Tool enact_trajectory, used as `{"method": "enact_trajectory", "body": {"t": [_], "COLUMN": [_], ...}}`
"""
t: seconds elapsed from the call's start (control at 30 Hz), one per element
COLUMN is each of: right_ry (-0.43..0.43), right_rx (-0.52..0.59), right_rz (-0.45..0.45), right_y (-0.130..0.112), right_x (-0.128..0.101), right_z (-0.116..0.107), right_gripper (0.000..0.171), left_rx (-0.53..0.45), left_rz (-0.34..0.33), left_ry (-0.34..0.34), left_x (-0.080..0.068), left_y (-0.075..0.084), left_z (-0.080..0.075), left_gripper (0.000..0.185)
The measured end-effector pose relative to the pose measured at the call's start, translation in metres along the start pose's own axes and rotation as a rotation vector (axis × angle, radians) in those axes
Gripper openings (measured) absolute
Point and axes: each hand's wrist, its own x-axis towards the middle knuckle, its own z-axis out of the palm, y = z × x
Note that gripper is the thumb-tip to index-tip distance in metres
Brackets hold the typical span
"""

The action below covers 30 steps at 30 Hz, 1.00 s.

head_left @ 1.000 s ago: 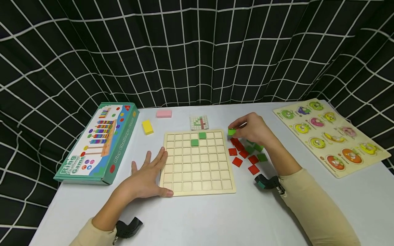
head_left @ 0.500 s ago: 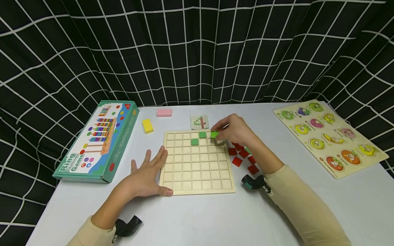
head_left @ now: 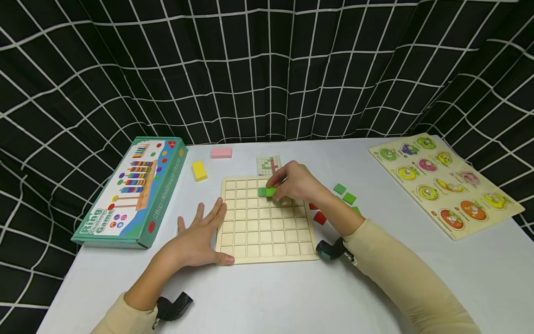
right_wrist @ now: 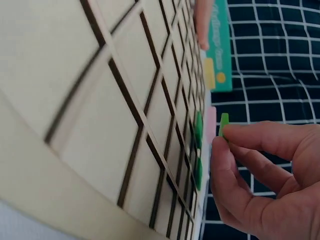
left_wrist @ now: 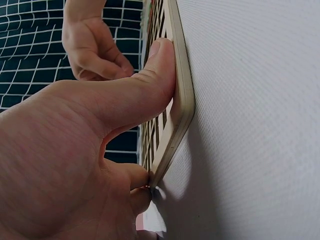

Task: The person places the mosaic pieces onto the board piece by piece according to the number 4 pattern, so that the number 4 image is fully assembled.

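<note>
Just below the head view's centre, the right hand (head_left: pixel 294 182) pinches a thin, bright green tile (head_left: pixel 270 191) between its fingers above the pale gridded board (head_left: pixel 265 226); the left hand (head_left: pixel 197 242), fingers spread, touches the board's left edge.

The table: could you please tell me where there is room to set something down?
The table is bare on the grid board's near side, between the wrist cameras, and between the green tiles and fruit puzzle. Beside the board's right edge, red tiles and the right forearm crowd it.
</note>
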Motion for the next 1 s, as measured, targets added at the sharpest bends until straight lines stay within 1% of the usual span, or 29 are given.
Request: {"method": "enact_trajectory", "body": {"t": [0.13, 0.33, 0.57, 0.8, 1.0], "right_ry": [-0.017, -0.035, -0.052, -0.059, -0.057], "right_rx": [-0.008, -0.021, -0.032, -0.066, -0.109], "right_rz": [0.003, -0.037, -0.032, -0.053, -0.064], "right_y": [-0.004, -0.012, -0.019, -0.024, -0.026], "right_x": [0.001, 0.005, 0.009, 0.012, 0.015], "right_z": [0.007, 0.016, 0.026, 0.035, 0.039], "right_gripper": [0.029, 0.03, 0.031, 0.027, 0.028], "left_rx": [0.006, 0.011, 0.013, 0.013, 0.014], "left_rz": [-0.003, 0.002, 0.008, 0.008, 0.014], "left_ry": [-0.002, 0.0, 0.005, 0.001, 0.004], "left_x": [0.001, 0.001, 0.0, -0.001, -0.001], "left_y": [0.0, -0.001, -0.001, -0.001, 0.0], "left_z": [0.0, -0.001, -0.001, 0.001, 0.0], "left_gripper": [0.134, 0.134, 0.134, 0.134, 0.134]}}
